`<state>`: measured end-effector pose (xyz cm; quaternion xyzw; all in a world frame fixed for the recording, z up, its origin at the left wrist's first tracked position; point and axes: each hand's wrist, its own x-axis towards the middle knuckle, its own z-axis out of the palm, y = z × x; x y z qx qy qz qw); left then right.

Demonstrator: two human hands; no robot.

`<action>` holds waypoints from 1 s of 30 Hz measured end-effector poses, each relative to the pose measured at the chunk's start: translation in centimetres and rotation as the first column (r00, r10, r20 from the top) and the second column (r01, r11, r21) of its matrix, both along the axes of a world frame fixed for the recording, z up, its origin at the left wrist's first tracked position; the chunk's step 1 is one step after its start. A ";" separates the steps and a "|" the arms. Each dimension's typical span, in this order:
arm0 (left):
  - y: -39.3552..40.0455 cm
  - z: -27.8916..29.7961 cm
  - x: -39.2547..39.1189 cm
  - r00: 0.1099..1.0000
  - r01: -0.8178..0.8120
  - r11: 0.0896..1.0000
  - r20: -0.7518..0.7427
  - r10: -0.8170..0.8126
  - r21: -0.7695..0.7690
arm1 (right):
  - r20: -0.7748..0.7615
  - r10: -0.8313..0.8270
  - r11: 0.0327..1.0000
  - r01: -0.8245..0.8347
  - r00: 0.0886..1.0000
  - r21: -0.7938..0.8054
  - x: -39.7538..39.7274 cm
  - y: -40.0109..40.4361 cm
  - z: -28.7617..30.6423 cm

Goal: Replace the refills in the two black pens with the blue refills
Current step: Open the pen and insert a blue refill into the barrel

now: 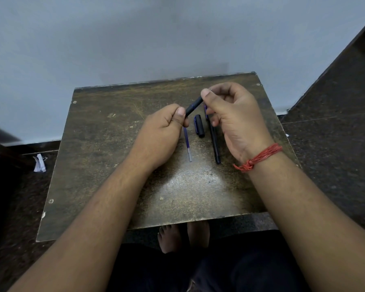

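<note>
1. Your left hand (162, 131) and right hand (232, 114) both pinch one black pen barrel (193, 106) — fingers closed on its ends, above the wooden table (105, 148).
2. On the table lie a blue refill (187, 144), a pen cap (199, 125) and a second black pen (215, 142) — side by side, apart.

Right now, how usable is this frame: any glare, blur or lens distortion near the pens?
Head view: a pale glare patch on the worn brown wooden table near its front edge; wide-angle bending at the edges; the black pen barrel held between both hands and the blue refill read clearly; dim, soft lighting.
</note>
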<state>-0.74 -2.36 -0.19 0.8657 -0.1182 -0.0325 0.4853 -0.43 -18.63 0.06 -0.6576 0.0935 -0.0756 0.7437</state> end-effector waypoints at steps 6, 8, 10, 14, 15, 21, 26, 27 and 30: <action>0.0 0.0 0.0 0.999 0.034 0.998 -0.014 -0.035 -0.050 | -0.024 0.004 1.000 -0.004 1.000 -0.015 -0.1 -0.2 0.0; 0.0 0.0 -0.1 0.999 0.037 0.998 -0.009 -0.037 -0.052 | -0.023 0.020 0.998 -0.019 1.000 0.054 -0.1 -0.3 0.2; 0.0 0.1 -0.1 0.999 0.032 0.998 -0.002 -0.032 -0.060 | -0.019 0.032 0.993 -0.030 0.999 0.118 -0.1 -0.4 0.3; 0.1 0.1 -0.1 1.000 0.022 0.998 0.006 -0.022 -0.061 | -0.038 0.075 0.985 -0.069 0.996 0.156 -0.1 -0.6 0.6; 0.1 0.1 -0.1 1.000 0.021 0.998 0.009 -0.020 -0.066 | -0.044 0.078 0.985 -0.070 0.996 0.156 -0.2 -0.6 0.6; 0.1 0.2 -0.1 0.999 0.020 1.000 0.035 -0.019 -0.017 | -0.087 0.028 0.997 -0.022 0.996 0.076 -0.2 -0.4 0.0; 0.2 0.2 0.0 0.999 -0.001 1.000 0.048 0.001 -0.006 | -0.059 0.068 0.982 -0.057 0.996 0.179 -0.2 -0.5 0.3; 0.2 0.3 0.0 0.999 -0.002 1.000 0.049 0.002 -0.003 | -0.053 0.086 0.976 -0.073 0.995 0.203 -0.2 -0.6 0.4; 0.2 0.3 0.0 0.999 -0.003 1.000 0.054 0.003 0.001 | -0.062 0.121 0.958 -0.100 0.991 0.268 -0.2 -0.7 0.7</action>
